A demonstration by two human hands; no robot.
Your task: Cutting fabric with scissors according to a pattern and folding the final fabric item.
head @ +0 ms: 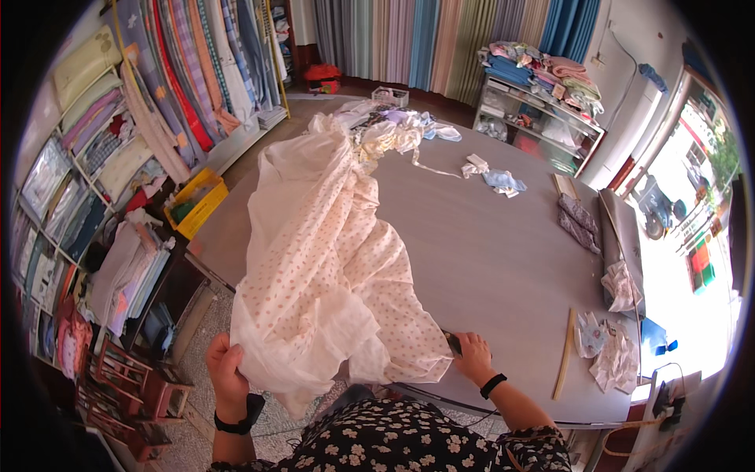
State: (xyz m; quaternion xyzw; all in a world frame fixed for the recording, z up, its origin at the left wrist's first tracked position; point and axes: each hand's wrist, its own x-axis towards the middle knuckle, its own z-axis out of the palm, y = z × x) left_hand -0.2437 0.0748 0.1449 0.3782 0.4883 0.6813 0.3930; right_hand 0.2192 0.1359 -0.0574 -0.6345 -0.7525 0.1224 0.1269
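Observation:
A large white cloth with pinkish-tan dots (330,248) lies bunched across the left half of the table, and its near edge hangs over the front. My left hand (227,363) grips its near left edge, thumb uppermost, just off the table. A plain white layer (339,324) is folded over the dotted side. At the cloth's near right corner, my right hand (472,354) rests low over the grey tabletop (483,265). Its fingers are around a small dark object (453,343), mostly hidden by them; I cannot tell what it is.
Fabric scraps (401,133) heap at the far end; smaller scraps (501,182) lie nearer. On the right are a wooden ruler (564,354), crumpled cloth pieces (613,357) and a grey roll (619,253). A yellow crate (197,200) and wooden chairs (135,383) stand left.

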